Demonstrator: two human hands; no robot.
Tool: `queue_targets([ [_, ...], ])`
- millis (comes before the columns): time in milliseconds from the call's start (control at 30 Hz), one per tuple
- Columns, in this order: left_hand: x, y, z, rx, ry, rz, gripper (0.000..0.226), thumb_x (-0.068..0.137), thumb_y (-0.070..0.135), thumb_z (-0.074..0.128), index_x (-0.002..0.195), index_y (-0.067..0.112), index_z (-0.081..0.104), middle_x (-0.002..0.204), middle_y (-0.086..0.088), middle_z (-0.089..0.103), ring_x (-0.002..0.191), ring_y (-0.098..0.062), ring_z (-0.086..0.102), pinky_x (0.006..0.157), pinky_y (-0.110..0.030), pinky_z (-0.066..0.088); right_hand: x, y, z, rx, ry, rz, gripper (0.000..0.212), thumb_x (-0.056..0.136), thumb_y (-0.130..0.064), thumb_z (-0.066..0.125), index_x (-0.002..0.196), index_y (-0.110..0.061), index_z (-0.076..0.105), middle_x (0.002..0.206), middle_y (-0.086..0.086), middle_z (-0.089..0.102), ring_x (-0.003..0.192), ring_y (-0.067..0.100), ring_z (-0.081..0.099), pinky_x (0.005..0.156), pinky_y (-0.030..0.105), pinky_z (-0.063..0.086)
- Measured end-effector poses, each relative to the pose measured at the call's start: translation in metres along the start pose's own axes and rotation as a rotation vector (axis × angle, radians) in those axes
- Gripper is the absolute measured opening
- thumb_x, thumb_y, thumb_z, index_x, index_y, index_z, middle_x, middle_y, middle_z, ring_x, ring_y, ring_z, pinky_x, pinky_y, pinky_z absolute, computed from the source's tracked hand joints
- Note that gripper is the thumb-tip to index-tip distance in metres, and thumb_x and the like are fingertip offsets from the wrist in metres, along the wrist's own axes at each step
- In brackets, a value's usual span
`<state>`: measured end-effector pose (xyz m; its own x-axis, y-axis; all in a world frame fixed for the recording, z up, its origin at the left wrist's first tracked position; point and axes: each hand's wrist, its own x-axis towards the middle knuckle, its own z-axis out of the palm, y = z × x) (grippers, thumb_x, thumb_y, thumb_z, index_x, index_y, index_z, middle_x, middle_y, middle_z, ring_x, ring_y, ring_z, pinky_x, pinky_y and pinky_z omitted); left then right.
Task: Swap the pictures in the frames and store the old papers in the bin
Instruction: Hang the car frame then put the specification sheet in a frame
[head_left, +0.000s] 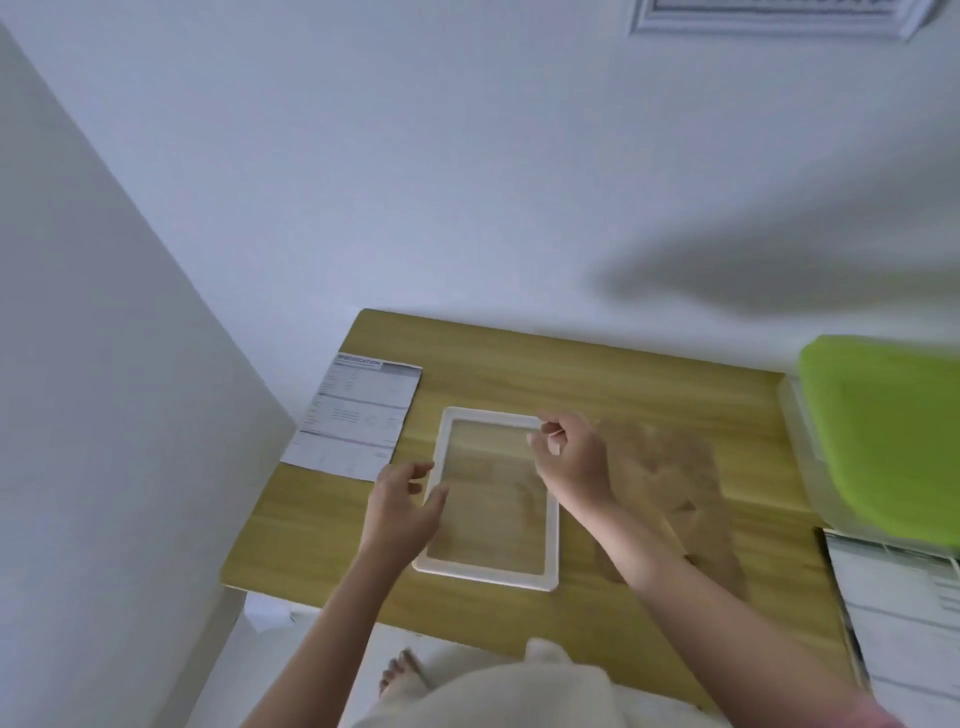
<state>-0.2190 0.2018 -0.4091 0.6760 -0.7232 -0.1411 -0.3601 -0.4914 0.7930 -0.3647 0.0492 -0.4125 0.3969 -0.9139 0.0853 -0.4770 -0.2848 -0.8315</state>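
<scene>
Wooden table (623, 384) before you: one white frame (549, 540) at centre, one printed sheet (358, 415) at 10 o'clock, second sheet (904, 613) at 4 o'clock, one green-lidded bin (883, 431) at 3 o'clock. Your left hand (402, 506) fingers loosely curled at frame's left edge; right hand (569, 457) curled over top-right corner; grip unclear through blur.

Green-lidded bin (883, 431) cut by right edge; hands motion-blurred.

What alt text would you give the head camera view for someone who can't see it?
A person's left hand and right hand hover at an empty white picture frame lying flat on a wooden table. A printed sheet lies left; a green-lidded bin sits right.
</scene>
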Motion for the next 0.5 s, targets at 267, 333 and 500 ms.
queue_targets([
  [267,0.077,-0.069,-0.091,0.139,0.059,-0.136,0.048,0.081,0.027,0.066,0.126,0.017,0.05,0.127,-0.006,0.045,0.119,-0.024,0.045,0.088,-0.029,0.038,0.054,-0.066,0.108,0.006,-0.125,0.077,0.037,0.084,-0.017,0.066,0.12,-0.009,0.058,0.104,0.005,0.058,0.089,0.014,0.059,0.078,0.019,0.047],
  [333,0.088,-0.081,-0.102,0.13,0.039,-0.14,0.054,0.08,0.026,0.068,0.128,0.015,0.048,0.128,-0.005,0.045,0.115,-0.022,0.049,0.084,-0.027,0.038,0.065,-0.074,0.126,-0.016,-0.165,0.123,0.043,0.085,-0.021,0.066,0.125,-0.012,0.054,0.11,0.004,0.058,0.095,0.014,0.058,0.079,0.021,0.046],
  [500,0.113,-0.107,-0.113,0.122,-0.014,-0.164,0.061,0.073,0.026,0.074,0.129,0.018,0.05,0.127,-0.001,0.049,0.116,-0.023,0.049,0.09,-0.034,0.043,0.103,-0.074,0.159,-0.241,-0.37,0.177,0.071,0.081,-0.038,0.068,0.14,-0.015,0.037,0.135,0.006,0.045,0.119,0.019,0.049,0.098,0.036,0.045],
])
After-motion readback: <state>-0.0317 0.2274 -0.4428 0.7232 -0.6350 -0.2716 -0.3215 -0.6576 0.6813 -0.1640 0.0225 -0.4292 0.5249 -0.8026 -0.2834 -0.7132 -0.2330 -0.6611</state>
